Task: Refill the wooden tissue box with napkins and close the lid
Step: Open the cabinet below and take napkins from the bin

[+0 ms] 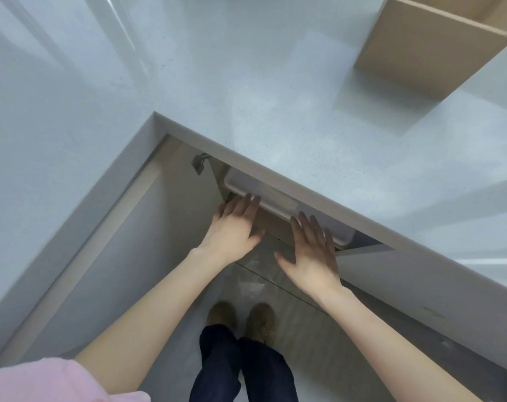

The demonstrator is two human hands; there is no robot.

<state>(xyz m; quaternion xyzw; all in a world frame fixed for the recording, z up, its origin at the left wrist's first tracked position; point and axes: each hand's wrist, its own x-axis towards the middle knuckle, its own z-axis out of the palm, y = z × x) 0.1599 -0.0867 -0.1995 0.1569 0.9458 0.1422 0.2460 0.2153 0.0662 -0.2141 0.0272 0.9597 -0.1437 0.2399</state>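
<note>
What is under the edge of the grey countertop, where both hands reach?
A white plastic bin sits under the countertop, and the left hand and right hand reach toward it. The overhang hides its contents.

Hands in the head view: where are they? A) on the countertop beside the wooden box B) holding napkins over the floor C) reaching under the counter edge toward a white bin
C: both the left hand and right hand stretch open and empty toward the white bin under the counter.

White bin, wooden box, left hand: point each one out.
White bin (263, 195), head view, on its front rim under the counter edge.
Wooden box (420, 44), head view, on its near side panel.
Left hand (232, 230), head view, on the back of the hand.
</note>
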